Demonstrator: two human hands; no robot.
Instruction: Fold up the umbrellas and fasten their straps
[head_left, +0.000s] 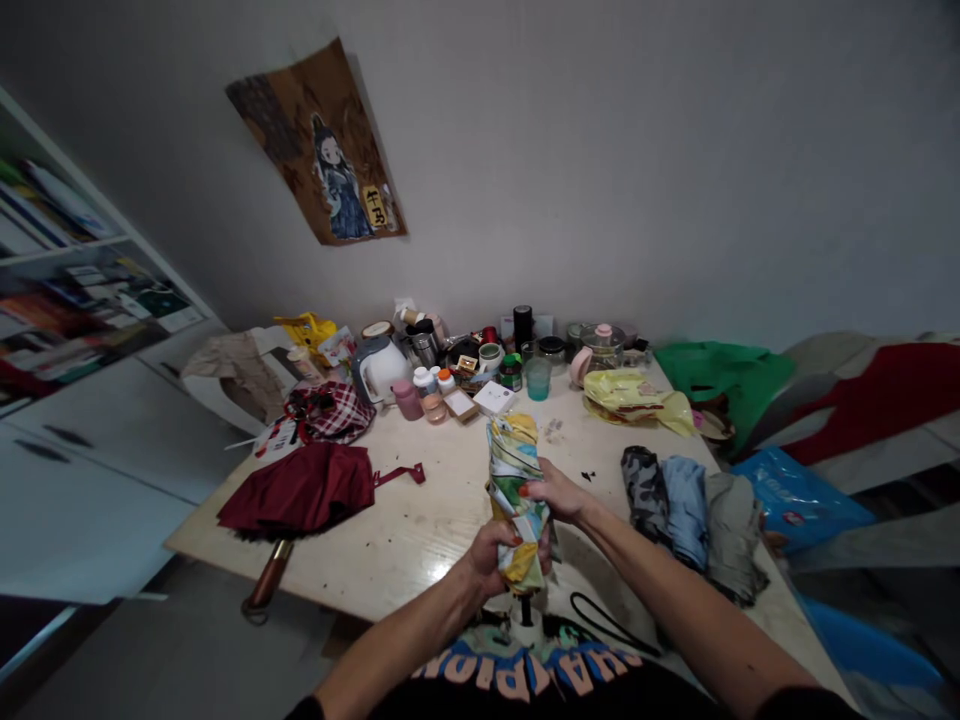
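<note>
A folded umbrella point(517, 470) in yellow, green, white and blue stands upright before my chest, its cloth wrapped around the shaft. My left hand point(491, 555) grips its lower part, fingers wrapped round the cloth. Higher up, my right hand point(559, 492) holds the cloth from the right side. Below the cloth a short dark shaft and a white handle point(526, 625) show against my shirt. A black cord loop point(611, 625) hangs at the right of the handle.
On the left lies a dark red umbrella point(304, 490) with a wooden handle over the edge. Several folded umbrellas point(684, 510) lie at right. Along the wall stand a kettle point(382, 370), bottles, cups and a yellow bag point(634, 397). A blue package point(799, 497) sits beyond the right edge.
</note>
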